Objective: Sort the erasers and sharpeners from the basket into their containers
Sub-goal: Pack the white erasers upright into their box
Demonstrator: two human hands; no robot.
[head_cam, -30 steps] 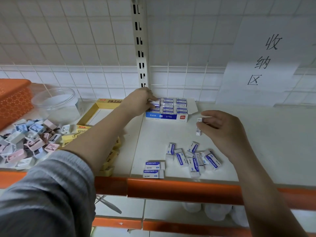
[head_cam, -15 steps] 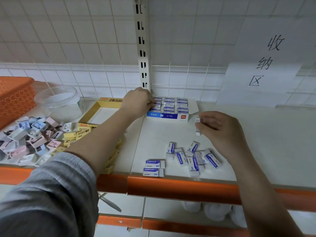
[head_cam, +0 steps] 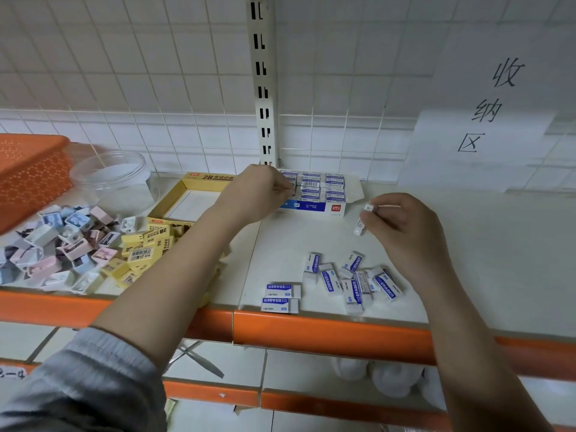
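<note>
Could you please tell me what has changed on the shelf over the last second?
Hardly anything. The left hand stays at the blue eraser box, fingers on its left row. The right hand still pinches one eraser, nearly unmoved. The loose erasers and sharpener pile lie as before.

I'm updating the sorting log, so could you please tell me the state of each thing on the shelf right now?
Eraser box: open, nearly full of erasers.
Yellow box: open, looks empty.
Clear tub: lidless, no items seen inside.
Loose erasers: scattered flat near the shelf edge.
Sharpeners: heaped, unsorted.
Yellow erasers: piled, unsorted.
Left hand: at the eraser box, fingers curled.
Right hand: pinching one eraser.
</note>
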